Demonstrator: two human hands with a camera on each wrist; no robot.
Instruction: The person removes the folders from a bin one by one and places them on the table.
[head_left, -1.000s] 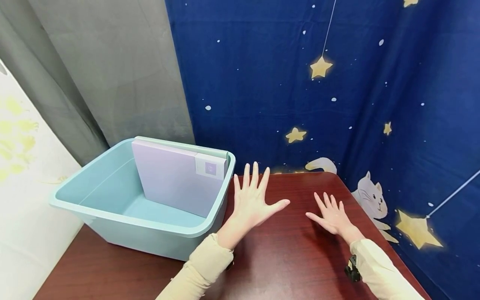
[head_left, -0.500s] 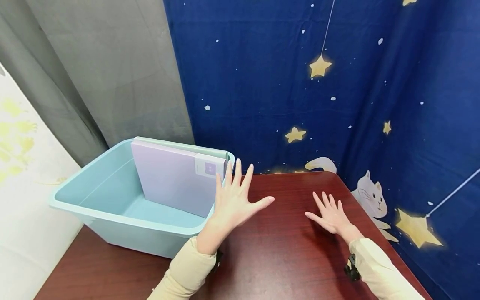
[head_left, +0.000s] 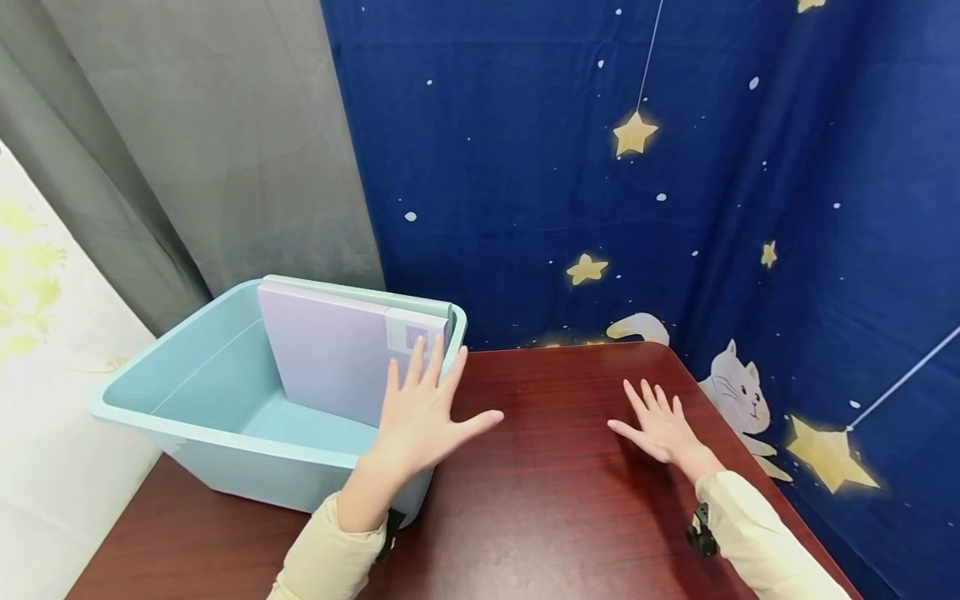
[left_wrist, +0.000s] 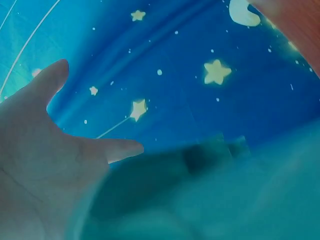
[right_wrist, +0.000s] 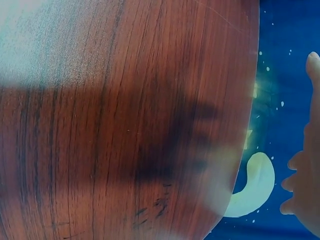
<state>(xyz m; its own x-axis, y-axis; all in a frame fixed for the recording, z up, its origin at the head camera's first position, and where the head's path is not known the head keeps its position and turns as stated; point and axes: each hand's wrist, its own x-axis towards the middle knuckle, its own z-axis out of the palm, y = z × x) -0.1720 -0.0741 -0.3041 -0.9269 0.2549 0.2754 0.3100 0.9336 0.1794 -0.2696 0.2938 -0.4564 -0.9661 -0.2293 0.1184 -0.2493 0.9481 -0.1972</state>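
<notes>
My left hand [head_left: 418, 423] has its fingers spread and holds nothing. In the head view it overlaps the near right corner of a light blue plastic basin [head_left: 247, 440]. Inside the basin a lilac flat box [head_left: 322, 346] stands on edge, a white label near its upper right corner, partly hidden by my fingers. Behind that box shows the top of a mint green one [head_left: 360, 292]. Over the right side of the table my right hand [head_left: 662, 429] is held with fingers extended, nothing in it. In the right wrist view a hand-shaped shadow falls on the wood.
The dark red wooden table [head_left: 540, 467] has a rounded far right corner. Behind it hang a grey curtain [head_left: 225, 150] and a blue curtain [head_left: 510, 167] with stars and a cat. A white printed cloth [head_left: 45, 400] hangs at the left. Black wrist cameras sit at both cuffs.
My left hand has moved left and slightly down, from beside the basin to in front of its right rim and the lilac box. My right hand is nearly still.
</notes>
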